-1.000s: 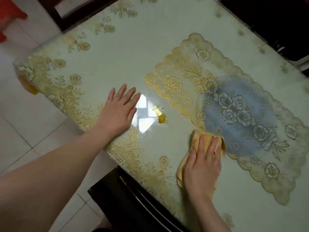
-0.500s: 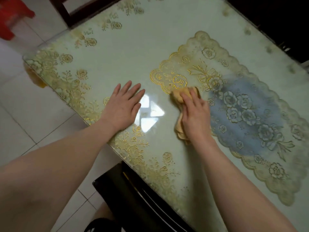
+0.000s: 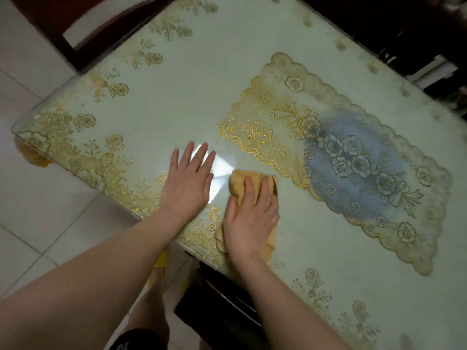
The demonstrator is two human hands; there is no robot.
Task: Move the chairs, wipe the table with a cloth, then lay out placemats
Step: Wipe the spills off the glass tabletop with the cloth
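Head view: glass-topped surface (image 3: pixel 197 79) filled the frame.
Cloth (image 3: pixel 240 184): yellow, beside the gold-edged placemat (image 3: pixel 353 157).
Right hand (image 3: pixel 250 221): fingers pressed down on cloth.
Left hand (image 3: pixel 188 184): flat, fingers spread, beside cloth.

Surroundings beyond the job

A pale tiled floor (image 3: pixel 38 218) is seen at the left, crossed by thin grout lines. A yellow object (image 3: pixel 161 258) is partly shown on it; what it is cannot be told.
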